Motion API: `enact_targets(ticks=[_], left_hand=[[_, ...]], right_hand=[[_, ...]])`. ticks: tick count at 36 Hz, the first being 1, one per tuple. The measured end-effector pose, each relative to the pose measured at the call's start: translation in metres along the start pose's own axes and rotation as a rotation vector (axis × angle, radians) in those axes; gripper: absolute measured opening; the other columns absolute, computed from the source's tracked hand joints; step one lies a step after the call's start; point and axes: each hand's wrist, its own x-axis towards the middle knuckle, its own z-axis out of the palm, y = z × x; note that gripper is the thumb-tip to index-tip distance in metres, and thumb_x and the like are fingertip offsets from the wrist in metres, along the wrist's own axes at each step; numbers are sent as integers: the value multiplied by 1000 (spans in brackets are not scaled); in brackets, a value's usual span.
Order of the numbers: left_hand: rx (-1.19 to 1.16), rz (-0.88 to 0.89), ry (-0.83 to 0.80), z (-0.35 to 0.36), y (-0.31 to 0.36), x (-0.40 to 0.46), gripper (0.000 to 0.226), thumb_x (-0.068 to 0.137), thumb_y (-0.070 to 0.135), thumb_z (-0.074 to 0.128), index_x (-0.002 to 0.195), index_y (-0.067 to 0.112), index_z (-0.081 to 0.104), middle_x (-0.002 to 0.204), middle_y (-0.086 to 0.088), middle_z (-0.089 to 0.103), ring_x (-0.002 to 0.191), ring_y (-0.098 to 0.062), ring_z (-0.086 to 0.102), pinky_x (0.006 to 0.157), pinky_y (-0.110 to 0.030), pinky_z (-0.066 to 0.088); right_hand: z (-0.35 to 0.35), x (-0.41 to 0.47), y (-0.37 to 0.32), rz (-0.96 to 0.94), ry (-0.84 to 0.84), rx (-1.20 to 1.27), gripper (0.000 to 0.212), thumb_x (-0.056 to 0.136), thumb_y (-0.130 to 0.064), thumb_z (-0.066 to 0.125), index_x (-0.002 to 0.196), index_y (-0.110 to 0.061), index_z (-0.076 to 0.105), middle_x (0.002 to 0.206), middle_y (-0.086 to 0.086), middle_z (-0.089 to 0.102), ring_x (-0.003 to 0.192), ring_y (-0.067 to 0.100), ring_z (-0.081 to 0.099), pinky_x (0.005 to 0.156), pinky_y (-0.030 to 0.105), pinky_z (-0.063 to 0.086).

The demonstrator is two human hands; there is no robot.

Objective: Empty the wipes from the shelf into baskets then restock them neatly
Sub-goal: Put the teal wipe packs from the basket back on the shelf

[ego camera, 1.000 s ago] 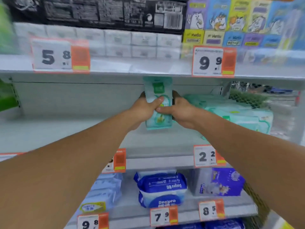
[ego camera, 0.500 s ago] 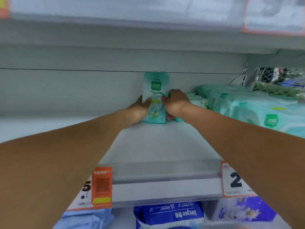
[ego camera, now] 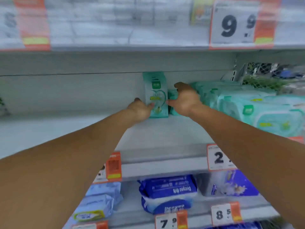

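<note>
Head view: teal wipes pack (ego camera: 156, 95) stands upright on shelf (ego camera: 158, 138), both hands spread beside it.

Upright pack (ego camera: 156, 95): mint green, darker green square logo, yellow lettering, white heart outline. Stacked packs (ego camera: 257, 111) at right: same mint, green logos, yellow marks. Shelf (ego camera: 158, 138): pale grey. Price tags (ego camera: 241, 23): white, black digits, orange-red panel, yellow strip. Lower packs (ego camera: 168, 194): dark blue and white; left one (ego camera: 97, 204) pale blue.
</note>
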Motion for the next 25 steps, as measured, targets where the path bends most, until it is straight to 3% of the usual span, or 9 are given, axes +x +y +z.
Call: enact_targets(ticks=[2,5,9,11,13,15,17,23,25], left_hand=[[10,238,215,-5,0,-39,55,97,42,53,137,5,47,136,-13,55,122,-30,54,100,-32,45],[-219,741,497,14,-6,-130,22,93,24,56,103,7,65,90,-1,67,77,-15,62,72,-26,50],[-269,683,221,120,-57,-248,11,90,25,57,89,14,61,65,4,61,58,-18,56,59,-30,47],[-67,417,-124,185,-106,-291,17,87,34,61,101,23,60,76,5,65,71,-21,62,67,-37,52],[181,120,-466,228,-164,-331,35,88,33,67,120,23,57,107,-1,66,95,-25,64,81,-39,53],[342,-89,-625,241,-222,-374,46,86,26,68,128,18,52,125,-8,59,108,-28,59,90,-39,52],[449,-208,-704,242,-264,-406,59,83,18,69,136,16,44,137,-12,49,117,-32,54,95,-42,50],[843,-261,-787,252,-296,-391,99,75,24,77,152,14,16,156,-15,19,144,-38,18,112,-47,32],[890,-288,-807,258,-301,-379,110,66,37,85,151,14,20,149,-16,35,137,-36,34,106,-44,39]], right_hand=[[-14,-52,3,-131,174,111,44,85,-28,74,124,-9,62,120,8,67,107,25,65,96,36,50],[-25,-160,19,-265,456,375,12,90,-24,64,94,-13,69,84,-6,68,70,10,65,66,23,52],[17,-304,68,-125,569,485,18,97,-18,56,79,-19,57,64,-7,53,58,4,47,56,19,37],[66,-369,116,136,352,419,16,95,-18,59,78,-19,59,63,-6,56,57,-1,50,59,21,41],[114,-424,166,401,-110,282,7,89,-23,68,91,-17,65,77,-1,66,72,9,64,68,32,51],[143,-469,195,588,-661,146,39,84,-25,78,117,-8,65,101,9,68,94,24,67,83,38,54],[162,-505,208,621,-967,67,63,79,-26,84,132,-4,57,120,14,65,110,28,63,95,41,52],[204,-526,235,439,-870,-132,112,71,-33,88,156,-14,18,158,9,27,138,34,39,111,44,39],[217,-516,242,352,-886,-126,114,75,-34,85,158,-15,9,164,6,14,146,33,26,118,45,30]])
